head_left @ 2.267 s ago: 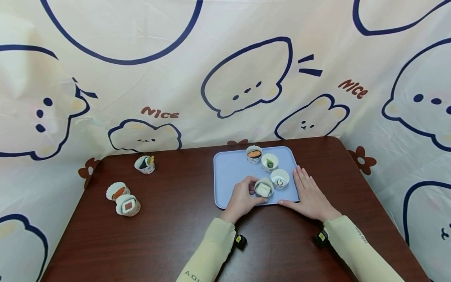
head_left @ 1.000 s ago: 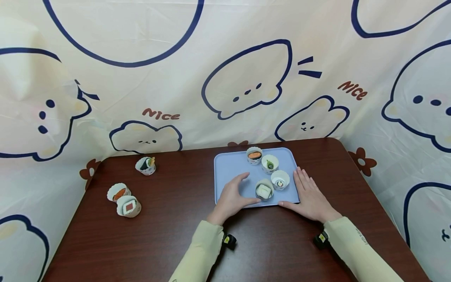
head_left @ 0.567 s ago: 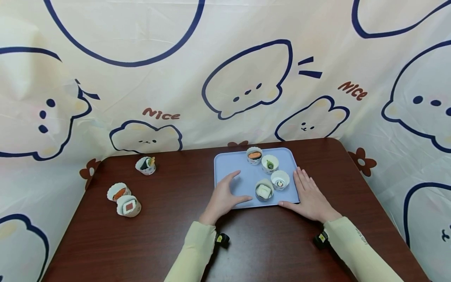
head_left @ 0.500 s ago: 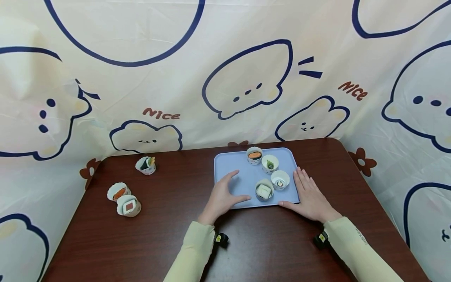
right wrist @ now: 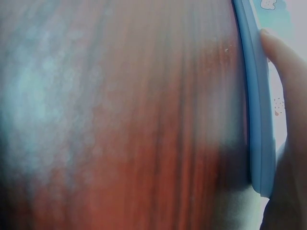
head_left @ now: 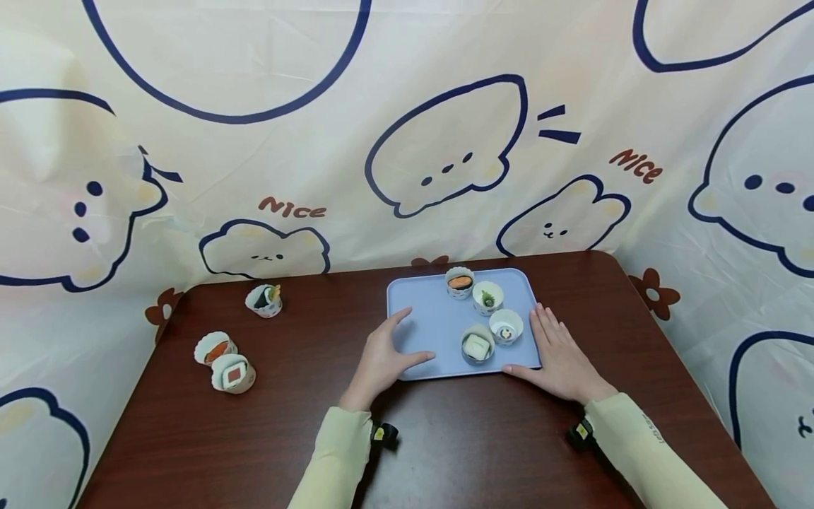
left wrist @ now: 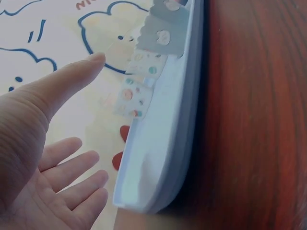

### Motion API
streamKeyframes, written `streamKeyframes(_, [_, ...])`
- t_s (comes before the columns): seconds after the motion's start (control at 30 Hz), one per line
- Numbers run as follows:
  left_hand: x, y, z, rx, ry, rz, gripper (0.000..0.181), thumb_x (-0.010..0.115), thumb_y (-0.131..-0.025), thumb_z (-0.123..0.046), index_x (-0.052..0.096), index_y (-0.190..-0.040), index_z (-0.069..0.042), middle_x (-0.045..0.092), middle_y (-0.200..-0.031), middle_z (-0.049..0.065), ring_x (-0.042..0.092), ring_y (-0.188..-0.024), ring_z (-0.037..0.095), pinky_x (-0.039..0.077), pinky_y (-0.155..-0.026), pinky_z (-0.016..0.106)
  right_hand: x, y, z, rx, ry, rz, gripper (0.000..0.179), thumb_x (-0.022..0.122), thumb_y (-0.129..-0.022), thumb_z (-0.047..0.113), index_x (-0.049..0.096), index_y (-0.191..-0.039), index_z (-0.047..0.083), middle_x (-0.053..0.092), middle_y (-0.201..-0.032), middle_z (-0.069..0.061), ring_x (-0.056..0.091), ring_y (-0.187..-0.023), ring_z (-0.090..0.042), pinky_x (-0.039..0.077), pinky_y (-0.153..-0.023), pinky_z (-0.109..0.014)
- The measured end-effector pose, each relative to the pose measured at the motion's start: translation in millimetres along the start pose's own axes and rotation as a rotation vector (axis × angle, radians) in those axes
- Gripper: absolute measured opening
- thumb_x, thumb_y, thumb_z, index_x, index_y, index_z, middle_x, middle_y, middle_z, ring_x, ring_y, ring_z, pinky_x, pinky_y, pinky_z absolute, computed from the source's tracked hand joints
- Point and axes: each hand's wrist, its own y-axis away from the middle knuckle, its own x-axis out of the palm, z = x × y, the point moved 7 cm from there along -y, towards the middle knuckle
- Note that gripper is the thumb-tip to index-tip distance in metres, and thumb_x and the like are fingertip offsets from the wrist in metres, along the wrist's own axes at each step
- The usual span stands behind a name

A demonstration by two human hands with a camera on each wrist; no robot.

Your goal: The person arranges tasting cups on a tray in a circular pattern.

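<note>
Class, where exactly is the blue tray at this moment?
In the head view, the blue tray lies on the brown table, slightly right of the picture's centre and near the table's far edge, between the left hand and the right hand.

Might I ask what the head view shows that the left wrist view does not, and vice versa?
Only the head view shows three cups at the left of the table, food pieces inside the cups, and both pale sleeves. Only the left wrist view shows a clear cartoon print on the outside of the grey cup. Both share the left hand, the blue tray with cups on it, the table and the patterned backdrop.
</note>
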Motion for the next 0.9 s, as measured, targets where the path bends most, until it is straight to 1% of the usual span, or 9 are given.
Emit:
streamKeyframes(0.17, [-13.7, 3.4, 4.6, 0.008, 0.004, -0.036, 0.091, 0.093, -0.076, -0.033, 0.048, -0.152, -0.010, 0.047, -0.153, 0.011, 0.042, -0.140, 0.029, 0.039, -0.110, 0.050, 2.2, -0.8, -0.7, 0.006, 0.003, 0.012, 0.128, 0.053, -0.081, 0.086, 0.007, -0.161, -0.001, 0.001, -0.168, -0.020, 0.001, -0.153, -0.037, 0.008, -0.121, -0.055])
streamKeyframes(0.37, [-28.4, 7.4, 11.5, -0.006, -0.021, -0.081, 0.092, 0.093, -0.076, -0.032, 0.047, -0.152, -0.010, 0.047, -0.153, 0.010, 0.044, -0.140, 0.028, 0.040, -0.110, 0.050, 2.4, -1.0, -1.4, 0.004, 0.002, 0.011, 0.128, 0.052, -0.081, 0.086, 0.006, -0.161, -0.002, 0.000, -0.168, -0.020, 0.000, -0.153, -0.037, 0.007, -0.121, -0.055])
streamKeyframes(0.43, [-33.0, 8.7, 14.1, -0.008, -0.022, -0.094, 0.092, 0.093, -0.076, -0.032, 0.047, -0.152, -0.010, 0.048, -0.153, 0.011, 0.044, -0.140, 0.029, 0.040, -0.110, 0.052, 2.6, -1.0, -1.8, 0.004, 0.004, 0.011, 0.128, 0.052, -0.081, 0.086, 0.006, -0.161, -0.002, 0.000, -0.168, -0.020, 0.000, -0.153, -0.037, 0.007, -0.121, -0.056])
streamKeyframes(0.7, [-50.8, 15.9, 30.3, -0.058, -0.007, -0.115, 0.091, 0.091, -0.078, -0.033, 0.045, -0.153, -0.012, 0.047, -0.153, 0.008, 0.042, -0.140, 0.028, 0.039, -0.110, 0.054, 2.9, -0.6, -2.0, 0.006, 0.009, 0.012, 0.128, 0.052, -0.081, 0.087, 0.005, -0.161, -0.001, -0.001, -0.168, -0.020, -0.001, -0.153, -0.036, 0.009, -0.120, -0.057])
streamKeyframes(0.9, [-63.2, 20.3, 39.5, -0.056, -0.017, -0.128, 0.093, 0.091, -0.078, -0.035, 0.043, -0.154, -0.010, 0.046, -0.153, 0.010, 0.042, -0.140, 0.028, 0.038, -0.111, 0.054, 2.0, 0.0, -1.1, 0.003, 0.005, -0.004, 0.127, 0.054, -0.081, 0.085, 0.007, -0.161, -0.002, 0.001, -0.168, -0.021, 0.001, -0.153, -0.037, 0.009, -0.120, -0.057])
